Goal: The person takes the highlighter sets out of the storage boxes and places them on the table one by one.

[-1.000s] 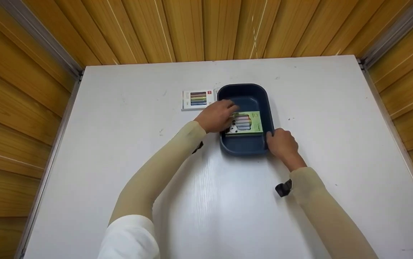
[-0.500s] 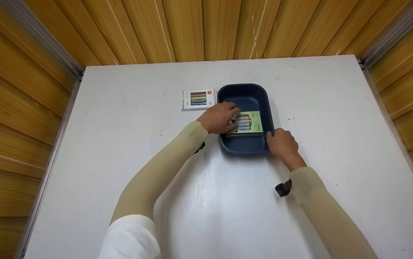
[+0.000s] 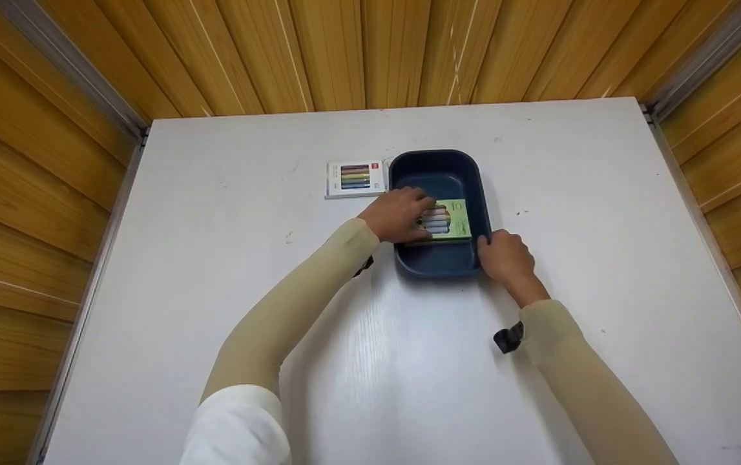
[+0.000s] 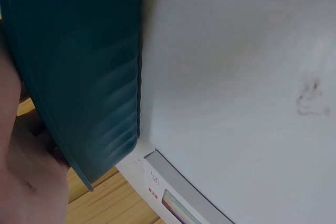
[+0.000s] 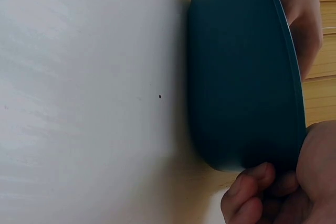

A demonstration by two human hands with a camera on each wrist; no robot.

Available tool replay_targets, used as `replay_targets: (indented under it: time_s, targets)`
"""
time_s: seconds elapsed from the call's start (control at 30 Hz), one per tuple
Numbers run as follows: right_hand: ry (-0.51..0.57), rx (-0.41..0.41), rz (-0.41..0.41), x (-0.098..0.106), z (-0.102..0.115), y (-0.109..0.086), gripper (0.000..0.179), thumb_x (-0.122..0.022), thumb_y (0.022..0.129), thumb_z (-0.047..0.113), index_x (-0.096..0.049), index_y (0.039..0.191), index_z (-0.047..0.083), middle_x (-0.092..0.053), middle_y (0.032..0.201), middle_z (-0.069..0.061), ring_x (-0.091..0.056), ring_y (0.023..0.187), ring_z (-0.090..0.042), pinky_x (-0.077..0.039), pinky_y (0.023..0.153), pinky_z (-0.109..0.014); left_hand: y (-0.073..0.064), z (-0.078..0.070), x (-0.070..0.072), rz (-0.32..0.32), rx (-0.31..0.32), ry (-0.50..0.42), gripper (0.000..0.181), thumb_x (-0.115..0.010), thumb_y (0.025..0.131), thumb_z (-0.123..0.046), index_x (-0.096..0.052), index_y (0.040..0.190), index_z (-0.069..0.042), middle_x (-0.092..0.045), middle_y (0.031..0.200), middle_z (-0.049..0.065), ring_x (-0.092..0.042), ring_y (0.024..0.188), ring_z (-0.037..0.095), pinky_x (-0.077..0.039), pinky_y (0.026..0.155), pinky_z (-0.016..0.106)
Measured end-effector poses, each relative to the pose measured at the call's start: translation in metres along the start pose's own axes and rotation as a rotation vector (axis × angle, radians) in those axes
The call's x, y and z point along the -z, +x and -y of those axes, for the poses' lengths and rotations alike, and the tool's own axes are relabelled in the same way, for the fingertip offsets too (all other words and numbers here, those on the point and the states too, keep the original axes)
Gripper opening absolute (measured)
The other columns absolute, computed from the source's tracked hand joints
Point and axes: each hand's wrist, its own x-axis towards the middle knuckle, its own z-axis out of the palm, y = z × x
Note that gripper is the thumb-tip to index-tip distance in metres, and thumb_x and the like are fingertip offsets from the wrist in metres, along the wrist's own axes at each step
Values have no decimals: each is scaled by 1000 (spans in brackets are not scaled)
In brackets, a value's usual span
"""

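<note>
A dark blue-green oblong bin [image 3: 436, 259] stands on the white table. Inside it lies a flat green box [image 3: 459, 220], its window showing several pastel-coloured sticks. My left hand [image 3: 399, 215] reaches over the bin's left wall and grips the box's left part, thumb at the near edge and fingers toward the far edge. Its fingertips are hidden behind the bin wall [image 4: 84, 82] in the left wrist view. My right hand [image 3: 508, 259] pinches the bin's rim at the near right corner; in the right wrist view its curled fingers [image 5: 245, 195] lie under the rim outside.
Just left of the bin, a white box [image 3: 355, 179] with a window of coloured sticks lies on the table [image 3: 228, 258]. Wood-patterned panels [image 3: 344, 51] rise behind the table's far edge and along both sides.
My left hand has slid slightly right and toward me along the green box, and its thumb has come to the box's near edge. My right hand and the bin have not moved.
</note>
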Motion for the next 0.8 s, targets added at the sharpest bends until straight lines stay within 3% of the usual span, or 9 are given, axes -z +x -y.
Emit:
replay_targets:
  time_s: [0.43, 0.8]
  targets:
    - [3, -6, 7, 0, 1, 0, 43, -37, 101, 31, -63, 93, -3, -64, 89, -18, -57, 73, -26, -41, 56, -34, 6, -9, 2, 82, 52, 15, 72, -69, 84, -50, -46, 141, -14, -53, 138, 10, -52, 125, 26, -41, 109, 40]
    - [-8, 2, -8, 0, 1, 0, 45, -37, 101, 31, -63, 99, -6, -66, 96, -24, -59, 76, -28, -45, 59, -38, 9, -11, 0, 59, 35, 39, 70, -72, 82, -48, -48, 138, -13, -56, 134, 10, -56, 120, 27, -44, 105, 41]
